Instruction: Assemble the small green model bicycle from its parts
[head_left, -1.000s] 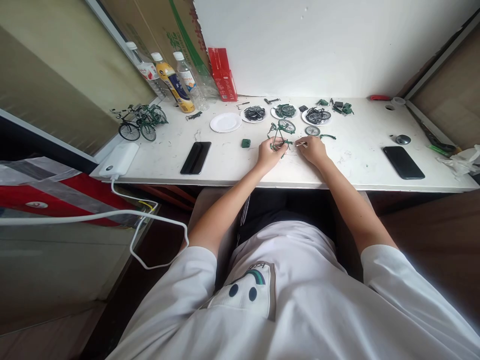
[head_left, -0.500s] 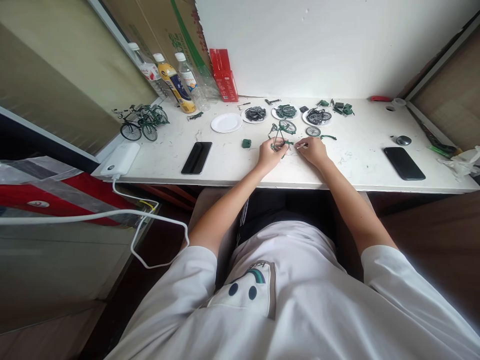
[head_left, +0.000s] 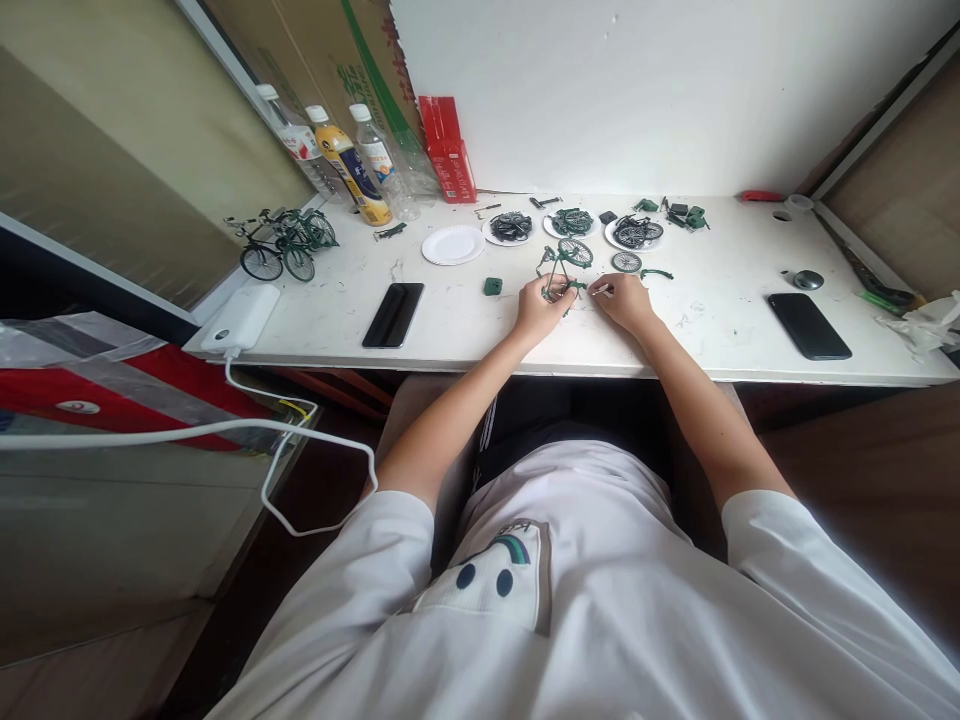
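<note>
My left hand (head_left: 541,308) is closed around a green model bicycle frame (head_left: 556,268), which has one spoked wheel (head_left: 575,252) at its far end. Close on the right, my right hand (head_left: 624,300) pinches its fingertips together beside the frame; whatever small part they hold is too tiny to make out. A loose wheel (head_left: 626,262) and a curved green piece (head_left: 657,274) lie just beyond my right hand. Left of my left hand sits a small green block-shaped part (head_left: 493,287).
Paper plates of bicycle parts (head_left: 511,229) line the back, beside a bare plate (head_left: 453,246). Phones lie left (head_left: 394,315) and right (head_left: 809,326). Assembled model bicycles (head_left: 281,246), bottles (head_left: 349,165) and a white power bank (head_left: 241,318) occupy the left side; a red box (head_left: 448,150) stands behind.
My right fingertips have shifted very slightly left, toward the frame. My left hand and the model bicycle frame stay almost where they were.
</note>
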